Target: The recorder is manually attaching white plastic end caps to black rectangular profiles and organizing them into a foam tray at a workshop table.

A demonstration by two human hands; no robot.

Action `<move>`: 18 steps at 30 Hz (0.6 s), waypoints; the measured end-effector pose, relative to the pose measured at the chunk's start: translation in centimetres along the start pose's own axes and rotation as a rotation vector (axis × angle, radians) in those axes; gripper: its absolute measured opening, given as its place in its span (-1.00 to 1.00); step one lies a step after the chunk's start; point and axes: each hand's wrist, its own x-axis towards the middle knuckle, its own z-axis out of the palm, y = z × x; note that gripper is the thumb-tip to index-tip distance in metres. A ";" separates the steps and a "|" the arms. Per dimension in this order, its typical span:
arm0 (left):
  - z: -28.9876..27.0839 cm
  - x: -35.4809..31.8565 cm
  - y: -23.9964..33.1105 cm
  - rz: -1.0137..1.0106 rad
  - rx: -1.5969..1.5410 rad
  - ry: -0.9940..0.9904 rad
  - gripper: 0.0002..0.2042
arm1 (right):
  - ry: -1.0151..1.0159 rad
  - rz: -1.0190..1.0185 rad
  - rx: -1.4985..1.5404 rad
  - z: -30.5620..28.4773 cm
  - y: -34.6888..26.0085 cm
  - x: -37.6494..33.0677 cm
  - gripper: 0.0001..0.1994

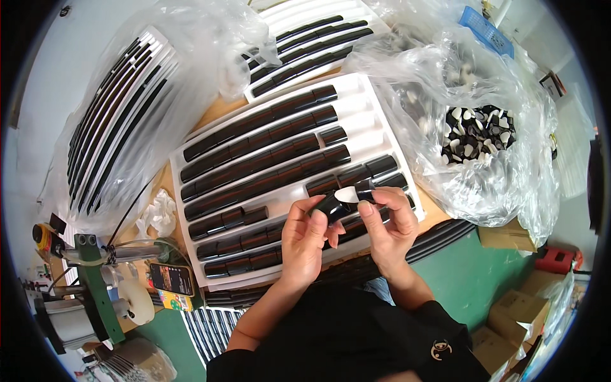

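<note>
Over the front right of a white grooved tray [283, 195], my two hands meet. My left hand [304, 239] is closed on a glossy black cylinder [331, 206]. In the fingers of my right hand [393, 230] is a short black piece with a white, slanted, spoon-like tip [347, 195]. That tip lies against the cylinder's end; whether the two are joined I cannot tell. Rows of similar black cylinders [267, 161] lie end to end in the tray's grooves, with gaps in some rows.
An opened plastic bag [439, 184] at right holds many small black-and-white pieces [480, 134]. More filled trays stand behind and at left, partly under plastic film [210, 38]. A green-framed machine [95, 286], a phone [172, 279] and crumpled tissue [159, 213] are at left. Cartons [519, 309] stand lower right.
</note>
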 end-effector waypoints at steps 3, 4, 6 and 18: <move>-0.3 -0.3 0.1 0.033 0.075 -0.044 -0.72 | 0.011 0.111 0.104 -0.4 0.4 -0.3 -0.81; -0.2 -0.3 0.2 0.020 0.085 -0.055 -0.71 | 0.057 0.175 0.165 -0.4 0.4 -0.3 -0.82; 0.2 -0.4 0.6 0.012 0.082 -0.064 -0.71 | 0.045 0.221 0.211 -0.8 0.1 -0.2 -0.84; 0.5 -1.0 3.0 -0.015 0.385 -0.385 -0.46 | -0.359 0.280 0.109 -2.3 -2.7 1.1 -0.87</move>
